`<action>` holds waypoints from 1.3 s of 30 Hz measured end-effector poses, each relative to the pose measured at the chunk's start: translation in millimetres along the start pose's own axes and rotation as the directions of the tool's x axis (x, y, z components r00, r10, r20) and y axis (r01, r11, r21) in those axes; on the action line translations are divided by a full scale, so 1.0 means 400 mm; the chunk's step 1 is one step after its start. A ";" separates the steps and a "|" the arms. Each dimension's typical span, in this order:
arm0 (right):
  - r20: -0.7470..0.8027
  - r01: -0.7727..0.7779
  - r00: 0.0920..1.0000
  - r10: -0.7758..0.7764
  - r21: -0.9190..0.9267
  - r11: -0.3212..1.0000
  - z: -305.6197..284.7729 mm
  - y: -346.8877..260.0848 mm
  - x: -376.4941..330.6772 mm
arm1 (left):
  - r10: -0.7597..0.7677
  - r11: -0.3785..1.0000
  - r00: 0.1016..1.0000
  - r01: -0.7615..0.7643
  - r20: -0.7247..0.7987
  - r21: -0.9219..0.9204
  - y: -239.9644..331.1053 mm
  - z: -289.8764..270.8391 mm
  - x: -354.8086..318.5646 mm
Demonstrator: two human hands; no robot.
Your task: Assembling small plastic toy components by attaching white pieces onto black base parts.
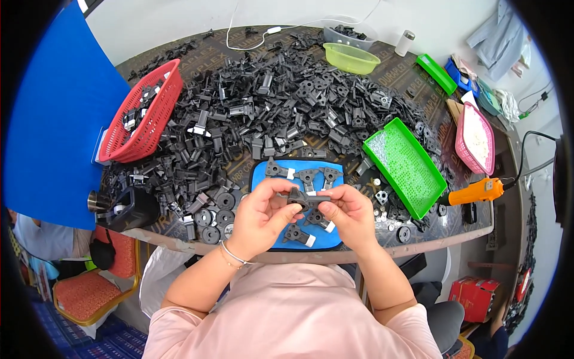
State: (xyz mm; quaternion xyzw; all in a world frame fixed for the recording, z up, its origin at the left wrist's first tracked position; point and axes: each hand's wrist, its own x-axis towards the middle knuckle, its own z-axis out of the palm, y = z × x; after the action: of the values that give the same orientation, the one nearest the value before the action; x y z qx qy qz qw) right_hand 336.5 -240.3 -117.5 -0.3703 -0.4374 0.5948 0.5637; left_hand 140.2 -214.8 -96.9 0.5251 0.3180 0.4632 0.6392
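Note:
Both of my hands hold one black plastic part [308, 201] between them, above a blue mat [271, 240]. My left hand [263, 209] pinches its left end between thumb and fingers. At its right end, my right hand [350, 213] grips it the same way. Several similar black parts with white tips lie on the mat, among them one part [299, 236] below my hands and another part [276, 170] at the mat's upper left. Black round discs [225, 201] lie on the table left of the mat.
A large heap of black plastic parts [287, 90] covers much of the table. A red basket [134, 119] stands left, a green tray [406, 170] right, and a yellow-green bowl [351, 58] far back. An orange power screwdriver [476, 191] lies near the right edge, beside a pink basket [475, 140].

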 end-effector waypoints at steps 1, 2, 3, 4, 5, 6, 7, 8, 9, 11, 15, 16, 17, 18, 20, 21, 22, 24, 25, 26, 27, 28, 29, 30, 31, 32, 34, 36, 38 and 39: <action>0.002 -0.004 1.000 0.004 0.000 1.000 0.005 0.003 0.000 | -0.016 1.000 0.999 0.017 0.037 -0.002 0.002 -0.007 0.001; -0.006 0.016 1.000 -0.016 -0.023 1.000 0.014 0.006 0.002 | -0.033 0.999 0.997 0.034 0.074 -0.003 0.005 -0.014 0.002; -0.013 0.035 0.999 -0.036 -0.046 0.998 0.020 0.007 0.004 | -0.035 0.999 0.997 0.035 0.068 -0.003 0.011 -0.021 0.001; -0.009 0.031 0.999 -0.031 -0.045 0.999 0.021 0.006 0.006 | -0.066 0.997 0.991 0.060 0.115 0.055 0.018 -0.029 -0.001; 0.061 0.014 0.998 0.000 -0.230 0.973 0.021 0.005 0.013 | -0.099 0.990 0.982 0.081 0.159 0.115 0.023 -0.040 -0.005; 0.125 0.013 0.991 0.042 -0.407 0.914 0.023 0.003 0.019 | -0.136 0.986 0.977 0.117 0.165 0.121 0.026 -0.059 -0.013; 0.133 0.012 0.990 0.046 -0.403 0.915 0.032 -0.001 0.026 | -0.137 0.985 0.978 0.118 0.156 0.123 0.026 -0.081 -0.025; 0.234 0.173 0.972 -0.027 -0.634 0.754 0.043 -0.005 0.031 | -0.132 0.985 0.985 0.118 0.108 0.125 0.022 -0.104 -0.039; 0.349 0.332 0.935 -0.066 -0.789 0.517 0.054 -0.002 0.033 | -0.126 0.985 0.990 0.118 0.059 0.128 0.023 -0.127 -0.055; 0.386 0.370 0.922 -0.034 -0.854 0.366 0.077 0.025 0.024 | -0.209 0.967 0.978 0.207 0.000 0.146 0.033 -0.168 -0.088; 0.467 0.459 0.882 0.061 -0.882 0.111 0.127 0.085 0.029 | -0.202 0.847 0.972 0.233 -0.116 0.477 0.019 -0.183 -0.127; 0.447 0.447 0.892 0.074 -0.894 0.006 0.132 0.105 0.037 | -0.157 0.793 0.982 0.188 -0.105 0.579 0.025 -0.175 -0.132; 0.430 0.437 0.899 0.086 -0.894 -0.097 0.138 0.117 0.043 | -0.112 0.726 0.989 0.146 -0.093 0.672 0.030 -0.170 -0.138; 0.434 0.441 0.897 0.088 -0.893 -0.095 0.140 0.119 0.049 | -0.080 0.702 0.993 0.118 -0.086 0.703 0.033 -0.168 -0.143; 0.424 0.430 0.900 0.095 -0.902 -0.049 0.146 0.120 0.058 | -0.076 0.713 0.994 0.106 -0.074 0.693 0.021 -0.173 -0.154; 0.425 0.431 0.900 0.097 -0.901 -0.049 0.149 0.121 0.056 | -0.072 0.724 0.996 0.092 -0.058 0.683 0.016 -0.175 -0.158; 0.424 0.427 0.900 0.105 -0.904 -0.005 0.151 0.124 0.054 | -0.053 0.696 0.998 0.060 -0.032 0.716 0.014 -0.173 -0.160; 0.421 0.420 0.900 0.114 -0.907 0.038 0.152 0.129 0.049 | -0.092 0.679 0.996 0.080 -0.024 0.729 0.017 -0.163 -0.155; 0.420 0.418 0.900 0.116 -0.907 0.039 0.152 0.131 0.047 | -0.131 0.660 0.991 0.098 -0.015 0.745 0.017 -0.157 -0.152; 0.423 0.421 0.899 0.117 -0.906 0.041 0.153 0.130 0.047 | -0.019 0.648 1.000 -0.003 0.020 0.762 0.003 -0.154 -0.150; 0.422 0.420 0.899 0.118 -0.907 0.040 0.150 0.126 0.048 | -0.019 0.649 1.000 -0.003 0.021 0.761 -0.005 -0.151 -0.146; 0.400 0.395 0.914 0.063 -0.915 0.078 0.143 0.117 0.049 | -0.011 0.636 0.999 -0.021 0.036 0.771 -0.011 -0.146 -0.140; 0.377 0.373 0.926 0.009 -0.920 0.118 0.134 0.108 0.051 | -0.002 0.623 0.999 -0.036 0.048 0.781 -0.018 -0.142 -0.133; 0.377 0.373 0.926 0.011 -0.920 0.118 0.126 0.098 0.054 | -0.003 0.624 0.999 -0.035 0.047 0.781 -0.025 -0.138 -0.124; 0.346 0.347 0.938 -0.034 -0.925 0.156 0.118 0.086 0.057 | -0.006 0.623 0.998 -0.050 0.069 0.781 -0.032 -0.135 -0.114; 0.309 0.318 0.948 -0.078 -0.928 0.193 0.109 0.075 0.056 | -0.011 0.623 0.995 -0.067 0.094 0.780 -0.038 -0.133 -0.107; 0.289 0.303 0.953 -0.096 -0.929 0.213 0.092 0.062 0.050 | -0.037 0.566 0.994 -0.068 0.107 0.822 -0.057 -0.130 -0.101; 0.264 0.283 0.958 -0.114 -0.931 0.231 0.073 0.048 0.042 | -0.065 0.509 0.990 -0.074 0.124 0.858 -0.059 -0.120 -0.093; 0.216 0.240 0.969 -0.120 -0.938 0.251 0.051 0.033 0.031 | -0.163 0.420 0.981 -0.025 0.103 0.907 -0.046 -0.104 -0.092; 0.211 0.234 0.970 -0.117 -0.939 0.252 0.039 0.026 0.025 | -0.167 0.421 0.980 -0.026 0.106 0.907 -0.043 -0.095 -0.091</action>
State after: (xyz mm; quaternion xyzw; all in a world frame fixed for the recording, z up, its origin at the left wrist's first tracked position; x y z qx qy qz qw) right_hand 317.3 -232.0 -121.3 -0.5537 -0.7717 0.1621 0.2676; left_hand 97.3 -234.6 -125.7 0.8112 0.4795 0.1435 0.3024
